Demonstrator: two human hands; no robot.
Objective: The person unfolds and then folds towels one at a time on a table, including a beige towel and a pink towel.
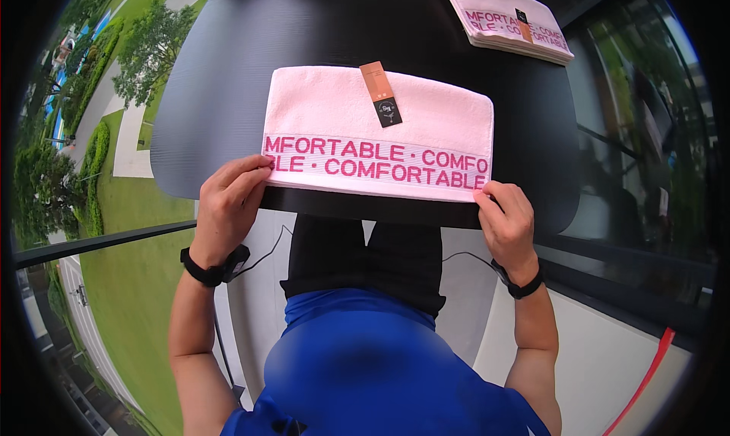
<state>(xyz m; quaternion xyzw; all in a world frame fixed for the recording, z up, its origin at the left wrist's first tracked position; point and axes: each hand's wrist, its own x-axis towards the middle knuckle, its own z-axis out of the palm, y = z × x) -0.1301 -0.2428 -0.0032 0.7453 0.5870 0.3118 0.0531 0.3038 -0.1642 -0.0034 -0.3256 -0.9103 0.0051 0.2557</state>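
Note:
A folded pink towel (331, 105) lies flat on the black table (211, 93), close to its near edge. Dark pink lettering runs in two rows along the towel's lower band. On its upper half rests a tag (380, 93), orange-brown at one end and black at the other, slightly tilted. My left hand (231, 202) pinches the towel's near left corner between thumb and fingers. The near right corner is pinched by my right hand (507, 222) in the same way.
At the table's far right sits a stack of folded pink towels (513, 22), with a similar tag on top. Glass panes flank the table, with lawn and trees outside on the left. Black wristbands (208, 270) with thin cables are on both wrists.

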